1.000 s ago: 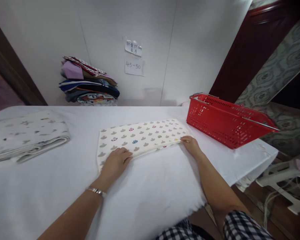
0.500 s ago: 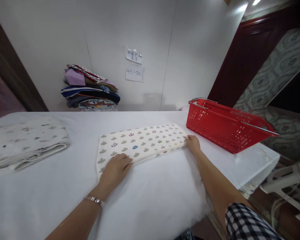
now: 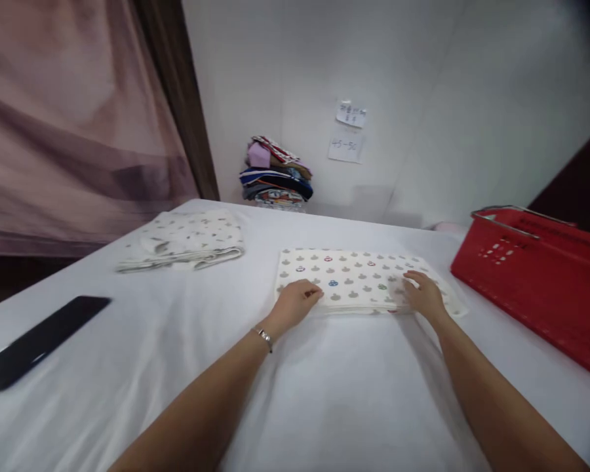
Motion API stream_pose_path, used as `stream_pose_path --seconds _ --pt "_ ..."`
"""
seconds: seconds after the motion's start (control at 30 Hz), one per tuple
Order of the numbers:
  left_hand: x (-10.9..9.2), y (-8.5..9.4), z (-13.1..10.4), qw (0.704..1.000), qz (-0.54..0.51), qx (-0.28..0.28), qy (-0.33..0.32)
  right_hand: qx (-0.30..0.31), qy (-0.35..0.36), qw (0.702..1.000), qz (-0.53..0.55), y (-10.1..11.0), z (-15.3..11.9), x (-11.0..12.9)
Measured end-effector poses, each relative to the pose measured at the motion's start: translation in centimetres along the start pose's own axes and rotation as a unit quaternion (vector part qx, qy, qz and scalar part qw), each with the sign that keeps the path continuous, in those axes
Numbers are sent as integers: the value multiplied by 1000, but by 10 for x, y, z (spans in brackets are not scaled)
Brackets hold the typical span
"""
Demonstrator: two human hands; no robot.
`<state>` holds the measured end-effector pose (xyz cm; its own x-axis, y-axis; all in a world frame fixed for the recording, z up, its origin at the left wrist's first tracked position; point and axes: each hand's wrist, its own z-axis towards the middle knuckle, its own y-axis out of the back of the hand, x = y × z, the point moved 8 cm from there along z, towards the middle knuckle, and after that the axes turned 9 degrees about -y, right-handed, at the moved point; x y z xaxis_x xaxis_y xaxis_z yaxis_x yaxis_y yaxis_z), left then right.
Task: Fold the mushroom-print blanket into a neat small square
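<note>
A folded white cloth [image 3: 356, 282] printed with grey shapes and a few coloured ones lies flat on the white-covered table [image 3: 216, 406]. My left hand [image 3: 297, 301] rests at its near left part, fingers bent together near the thumb; whether they pinch any fabric cannot be made out. Over the right part of the cloth is my right hand [image 3: 423, 294], its thumb and fingers apart and holding nothing.
Another folded patterned cloth [image 3: 191, 236] lies at the table's back left. Nearer on the left is a flat black object [image 3: 39, 341]. A red basket [image 3: 535, 282] stands on the right. Stacked folded fabrics [image 3: 278, 177] rise behind the table, beside papers on the wall.
The view has swung left, bringing the black object and pink curtain into sight. My right hand has left the cloth's right end, moved inward over it and opened.
</note>
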<state>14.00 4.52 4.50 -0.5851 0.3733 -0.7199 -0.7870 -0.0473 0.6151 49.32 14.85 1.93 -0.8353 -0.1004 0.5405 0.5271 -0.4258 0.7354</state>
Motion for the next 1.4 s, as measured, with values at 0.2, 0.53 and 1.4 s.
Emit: stream_pose_path --seconds 0.2,0.53,1.4 --pt "59 72 -12 975 39 -125 180 177 67 982 -3 -66 -26 53" --pt "80 65 -32 954 -46 46 291 216 81 965 127 -59 -65 153" --pt "86 49 -28 955 -125 48 265 242 257 928 119 -107 -145 269"
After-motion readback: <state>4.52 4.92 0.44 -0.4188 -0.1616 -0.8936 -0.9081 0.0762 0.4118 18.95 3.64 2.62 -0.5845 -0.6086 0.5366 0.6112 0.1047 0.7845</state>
